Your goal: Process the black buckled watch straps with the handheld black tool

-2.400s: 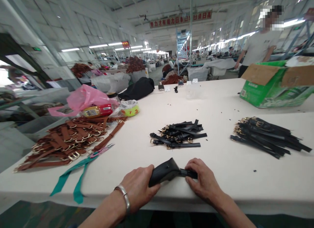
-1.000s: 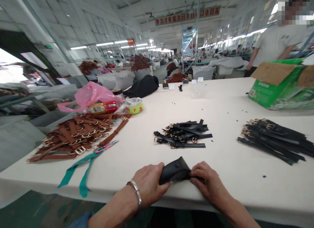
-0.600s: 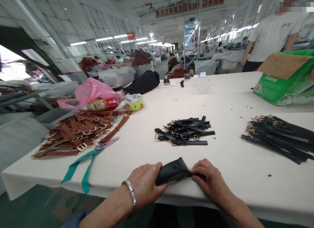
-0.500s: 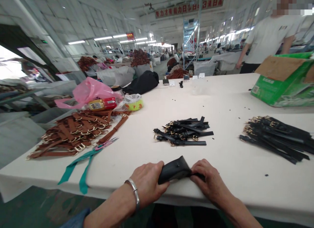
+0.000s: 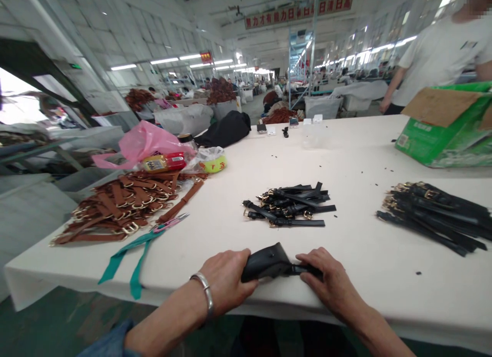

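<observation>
My left hand (image 5: 226,277), with a silver bangle at its wrist, is wrapped round a thick black handheld tool (image 5: 267,262) that flares at its right end. What kind of tool it is, I cannot make out. My right hand (image 5: 325,275) pinches a narrow black strap (image 5: 298,269) whose left end meets the flared end of the tool. The rest of that strap is mostly hidden under my fingers. Beyond both hands lies a loose pile of short black straps with gold buckles (image 5: 288,205).
Brown buckled straps (image 5: 119,203) are heaped at left, by pink-handled scissors (image 5: 171,223) with a teal ribbon (image 5: 140,249). More black straps (image 5: 434,213) lie at right, before a green box (image 5: 434,141). A pink bag (image 5: 142,144) sits behind the brown heap. A person (image 5: 434,64) stands beyond.
My left hand and the tool have shifted slightly left, away from my right hand. More of the strap now shows between them. The person at right has moved a little rightward.
</observation>
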`<state>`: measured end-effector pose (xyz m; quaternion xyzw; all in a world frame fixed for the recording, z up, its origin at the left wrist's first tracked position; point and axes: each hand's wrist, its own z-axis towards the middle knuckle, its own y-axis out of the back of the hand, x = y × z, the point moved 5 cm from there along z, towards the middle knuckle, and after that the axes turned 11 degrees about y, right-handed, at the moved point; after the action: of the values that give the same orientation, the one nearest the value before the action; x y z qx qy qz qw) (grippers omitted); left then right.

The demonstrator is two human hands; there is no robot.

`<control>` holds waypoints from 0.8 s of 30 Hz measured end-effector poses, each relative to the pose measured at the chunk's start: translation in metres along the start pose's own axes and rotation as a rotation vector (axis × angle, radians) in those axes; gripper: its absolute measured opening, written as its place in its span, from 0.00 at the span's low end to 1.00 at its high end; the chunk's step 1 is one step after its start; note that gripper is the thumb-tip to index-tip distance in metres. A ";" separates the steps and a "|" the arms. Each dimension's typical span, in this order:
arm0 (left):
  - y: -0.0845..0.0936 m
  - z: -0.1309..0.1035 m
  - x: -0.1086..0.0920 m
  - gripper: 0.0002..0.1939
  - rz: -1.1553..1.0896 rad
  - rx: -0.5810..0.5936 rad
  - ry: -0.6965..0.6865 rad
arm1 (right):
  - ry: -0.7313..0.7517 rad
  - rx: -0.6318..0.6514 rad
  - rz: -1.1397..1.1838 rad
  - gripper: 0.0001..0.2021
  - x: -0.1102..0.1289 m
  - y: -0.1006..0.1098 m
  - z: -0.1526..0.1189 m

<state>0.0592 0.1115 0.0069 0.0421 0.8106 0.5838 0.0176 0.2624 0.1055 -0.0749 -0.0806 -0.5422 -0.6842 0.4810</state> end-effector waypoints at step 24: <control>-0.002 -0.005 0.008 0.15 0.051 -0.046 -0.015 | -0.036 -0.037 -0.124 0.07 0.004 0.004 -0.006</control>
<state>0.0506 0.1067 0.0068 0.0667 0.7954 0.6023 0.0097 0.2654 0.0986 -0.0717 -0.0681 -0.5421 -0.7210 0.4261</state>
